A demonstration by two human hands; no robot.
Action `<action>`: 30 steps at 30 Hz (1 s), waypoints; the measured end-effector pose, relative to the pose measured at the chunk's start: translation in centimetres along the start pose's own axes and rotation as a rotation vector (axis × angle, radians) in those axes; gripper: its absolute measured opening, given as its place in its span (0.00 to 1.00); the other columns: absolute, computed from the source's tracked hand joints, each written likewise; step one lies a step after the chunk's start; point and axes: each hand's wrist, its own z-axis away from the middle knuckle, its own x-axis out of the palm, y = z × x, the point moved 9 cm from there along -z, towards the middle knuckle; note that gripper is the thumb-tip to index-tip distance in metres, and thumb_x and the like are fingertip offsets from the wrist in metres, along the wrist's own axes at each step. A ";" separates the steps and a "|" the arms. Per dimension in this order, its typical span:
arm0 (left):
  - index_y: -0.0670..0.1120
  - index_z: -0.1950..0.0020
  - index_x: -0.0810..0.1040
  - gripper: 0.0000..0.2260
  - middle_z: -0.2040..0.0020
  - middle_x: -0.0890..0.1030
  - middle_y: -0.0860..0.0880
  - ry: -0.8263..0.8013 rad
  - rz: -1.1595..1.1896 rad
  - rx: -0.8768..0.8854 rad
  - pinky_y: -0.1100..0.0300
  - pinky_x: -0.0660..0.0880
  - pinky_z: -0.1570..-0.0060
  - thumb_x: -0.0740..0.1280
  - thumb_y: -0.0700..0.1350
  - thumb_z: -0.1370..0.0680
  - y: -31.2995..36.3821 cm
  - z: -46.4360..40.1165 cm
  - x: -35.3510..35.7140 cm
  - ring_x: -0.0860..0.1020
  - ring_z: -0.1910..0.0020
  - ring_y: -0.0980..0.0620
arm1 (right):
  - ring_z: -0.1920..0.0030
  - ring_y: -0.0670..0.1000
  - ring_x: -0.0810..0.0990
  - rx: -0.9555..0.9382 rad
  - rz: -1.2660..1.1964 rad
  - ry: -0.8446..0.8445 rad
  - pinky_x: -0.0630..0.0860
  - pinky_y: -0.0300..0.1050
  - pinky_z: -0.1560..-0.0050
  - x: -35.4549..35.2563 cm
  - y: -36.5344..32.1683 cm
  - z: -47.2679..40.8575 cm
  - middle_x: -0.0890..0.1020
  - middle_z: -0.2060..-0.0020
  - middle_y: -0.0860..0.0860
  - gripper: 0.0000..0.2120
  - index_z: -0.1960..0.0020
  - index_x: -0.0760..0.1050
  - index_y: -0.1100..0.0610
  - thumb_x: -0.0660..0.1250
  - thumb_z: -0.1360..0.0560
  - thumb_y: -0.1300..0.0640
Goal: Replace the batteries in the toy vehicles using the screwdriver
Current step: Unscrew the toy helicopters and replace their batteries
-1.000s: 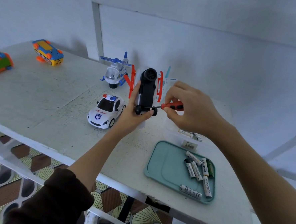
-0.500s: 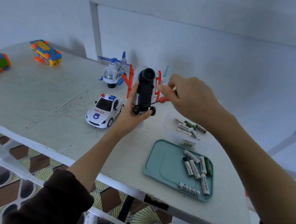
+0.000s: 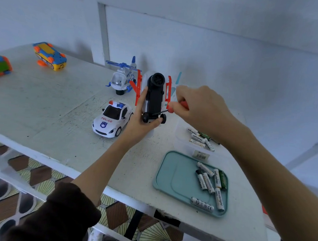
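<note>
Between left hand [image 3: 141,119] fingers, upturned toy [image 3: 154,97]

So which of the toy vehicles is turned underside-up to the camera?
The red-and-white one gripped by the left hand, black base showing, screwdriver at it. The police car, helicopter and two colourful toys stand upright.

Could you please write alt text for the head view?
A left hand holds a toy vehicle underside-up while the right hand works a red-handled screwdriver against it. Nearby: police car, toy helicopter, batteries on a teal tray.
</note>
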 end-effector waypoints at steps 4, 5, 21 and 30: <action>0.58 0.25 0.49 0.39 0.35 0.70 0.71 -0.039 -0.025 0.004 0.54 0.73 0.37 0.68 0.35 0.25 0.0 0.0 0.5 0.75 0.36 0.56 | 0.62 0.50 0.73 -0.254 -0.320 -0.043 0.70 0.41 0.61 -0.2 -2.2 0.2 0.74 0.60 0.53 0.05 0.59 0.73 0.59 0.65 0.31 0.67; 0.58 0.25 0.49 0.39 0.36 0.70 0.71 -0.043 -0.030 0.011 0.54 0.73 0.37 0.67 0.33 0.25 0.0 -0.1 0.6 0.75 0.37 0.56 | 0.60 0.50 0.76 -0.234 -0.336 -0.069 0.71 0.41 0.59 -0.1 -2.2 0.3 0.74 0.58 0.53 0.05 0.56 0.73 0.60 0.66 0.30 0.66; 0.62 0.27 0.49 0.40 0.30 0.67 0.59 -0.005 -0.016 0.040 0.62 0.74 0.41 0.67 0.32 0.25 0.5 0.3 0.4 0.74 0.36 0.59 | 0.82 0.44 0.71 0.051 -0.533 -0.074 0.71 0.40 0.77 1.8 -0.1 0.8 0.76 0.76 0.52 0.13 0.57 0.75 0.60 0.62 0.24 0.50; 0.59 0.27 0.50 0.39 0.31 0.67 0.59 0.024 -0.022 0.021 0.66 0.71 0.39 0.67 0.31 0.25 0.2 0.2 0.3 0.72 0.37 0.63 | 0.62 0.43 0.75 0.011 -0.498 0.040 0.70 0.35 0.61 0.5 1.3 0.2 0.78 0.63 0.54 0.04 0.60 0.76 0.59 0.69 0.32 0.67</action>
